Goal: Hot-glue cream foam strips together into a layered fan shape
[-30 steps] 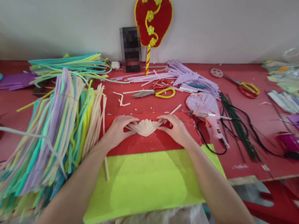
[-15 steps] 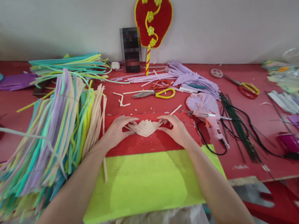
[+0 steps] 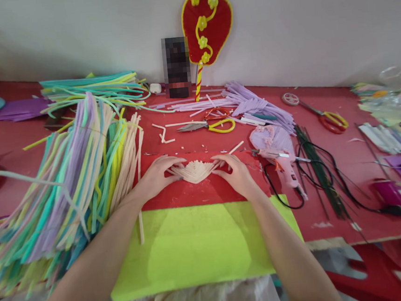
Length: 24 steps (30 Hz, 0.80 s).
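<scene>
A cream-coloured fan shape of bent pipe cleaners (image 3: 196, 172), nested in V rows, lies low over the red work surface between my hands. My left hand (image 3: 158, 175) pinches its left ends between thumb and fingers. On the other side, my right hand (image 3: 233, 171) grips the right ends in the same way. One loose cream pipe cleaner (image 3: 236, 147) rests just beyond my right fingers. Bent cream offcuts (image 3: 164, 134) lie farther back, near scissors with yellow handles (image 3: 221, 125).
A big bundle of coloured pipe cleaners (image 3: 66, 181) covers the left side. At right are a pink glue gun (image 3: 284, 164) with a black cable, purple pipe cleaners (image 3: 252, 101) and red-and-yellow scissors (image 3: 333, 121). A lime-green sheet (image 3: 198, 249) spans the front edge. A red fan (image 3: 207, 26) stands behind.
</scene>
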Tool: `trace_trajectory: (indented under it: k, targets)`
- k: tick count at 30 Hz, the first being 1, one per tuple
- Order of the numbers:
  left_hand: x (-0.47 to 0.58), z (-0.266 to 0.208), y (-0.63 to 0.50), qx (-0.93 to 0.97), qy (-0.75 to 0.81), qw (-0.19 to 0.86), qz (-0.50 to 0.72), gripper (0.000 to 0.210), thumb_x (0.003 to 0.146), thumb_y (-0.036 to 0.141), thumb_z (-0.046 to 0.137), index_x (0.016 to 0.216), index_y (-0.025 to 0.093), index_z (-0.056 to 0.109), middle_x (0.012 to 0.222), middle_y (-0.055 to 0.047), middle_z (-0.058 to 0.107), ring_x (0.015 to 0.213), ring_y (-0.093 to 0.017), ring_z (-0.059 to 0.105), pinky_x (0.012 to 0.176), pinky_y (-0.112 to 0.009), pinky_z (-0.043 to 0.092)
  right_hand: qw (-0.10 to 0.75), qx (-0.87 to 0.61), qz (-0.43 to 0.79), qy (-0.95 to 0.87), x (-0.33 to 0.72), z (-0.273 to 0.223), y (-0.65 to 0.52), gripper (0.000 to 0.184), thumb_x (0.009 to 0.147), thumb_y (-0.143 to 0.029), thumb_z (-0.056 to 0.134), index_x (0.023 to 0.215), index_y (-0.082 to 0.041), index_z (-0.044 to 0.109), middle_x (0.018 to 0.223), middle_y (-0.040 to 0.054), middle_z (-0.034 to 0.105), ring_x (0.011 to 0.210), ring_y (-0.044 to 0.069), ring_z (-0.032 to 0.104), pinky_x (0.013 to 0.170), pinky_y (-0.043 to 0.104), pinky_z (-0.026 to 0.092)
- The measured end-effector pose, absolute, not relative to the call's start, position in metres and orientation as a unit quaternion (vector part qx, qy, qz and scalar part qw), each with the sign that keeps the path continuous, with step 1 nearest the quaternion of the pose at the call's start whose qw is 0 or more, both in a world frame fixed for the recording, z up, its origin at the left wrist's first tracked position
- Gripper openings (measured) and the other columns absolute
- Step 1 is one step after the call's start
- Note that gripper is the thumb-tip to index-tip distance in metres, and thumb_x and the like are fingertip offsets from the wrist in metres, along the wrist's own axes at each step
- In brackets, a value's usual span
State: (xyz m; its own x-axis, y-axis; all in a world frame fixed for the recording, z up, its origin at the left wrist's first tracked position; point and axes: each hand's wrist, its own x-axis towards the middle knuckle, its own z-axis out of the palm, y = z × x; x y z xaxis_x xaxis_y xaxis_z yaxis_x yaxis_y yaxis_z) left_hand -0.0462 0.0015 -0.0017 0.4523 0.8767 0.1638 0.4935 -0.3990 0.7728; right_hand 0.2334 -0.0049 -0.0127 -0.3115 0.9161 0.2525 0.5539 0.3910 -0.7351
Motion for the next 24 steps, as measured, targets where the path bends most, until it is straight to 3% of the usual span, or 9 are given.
trace_trajectory:
  k: [7, 12, 18, 24]
  targets:
    - [-0.047, -0.003, 0.002, 0.796, 0.427, 0.324, 0.281, 0.040, 0.081, 0.026, 0.068, 0.120, 0.024, 0.060, 0.105, -0.005, 0.070, 0.099, -0.020, 0.062, 0.093, -0.039, 0.046, 0.341, -0.484, 0.273, -0.758, 0.234, -0.016, -0.003, 0.029, 0.083, -0.020, 0.065, 0.112, -0.025, 0.060, 0.100, 0.0039, 0.067, 0.091, 0.019, 0.061, 0.085, 0.036, 0.049]
    - [-0.049, -0.009, 0.005, 0.830, 0.413, 0.270, 0.261, 0.030, 0.083, 0.029, 0.067, 0.112, 0.025, 0.066, 0.112, -0.005, 0.068, 0.109, -0.021, 0.059, 0.104, -0.046, 0.036, 0.348, -0.487, 0.277, -0.752, 0.234, -0.017, -0.003, 0.028, 0.084, -0.023, 0.065, 0.111, -0.025, 0.060, 0.096, 0.0037, 0.067, 0.085, 0.018, 0.062, 0.080, 0.035, 0.050]
    - [-0.051, -0.013, 0.008, 0.855, 0.366, 0.259, 0.260, 0.023, 0.087, 0.027, 0.062, 0.110, 0.028, 0.068, 0.110, -0.003, 0.065, 0.105, -0.019, 0.057, 0.097, -0.040, 0.040, 0.354, -0.490, 0.272, -0.749, 0.231, -0.019, -0.002, 0.027, 0.084, -0.028, 0.065, 0.110, -0.025, 0.061, 0.094, 0.0035, 0.068, 0.082, 0.019, 0.062, 0.078, 0.035, 0.051]
    - [-0.051, -0.017, 0.009, 0.852, 0.362, 0.261, 0.275, 0.024, 0.086, 0.026, 0.063, 0.109, 0.029, 0.069, 0.107, -0.003, 0.065, 0.103, -0.018, 0.056, 0.095, -0.038, 0.041, 0.399, -0.549, 0.157, -0.717, 0.249, -0.001, -0.014, 0.025, 0.088, -0.040, 0.058, 0.105, -0.023, 0.064, 0.107, 0.0073, 0.063, 0.085, 0.018, 0.061, 0.078, 0.034, 0.051]
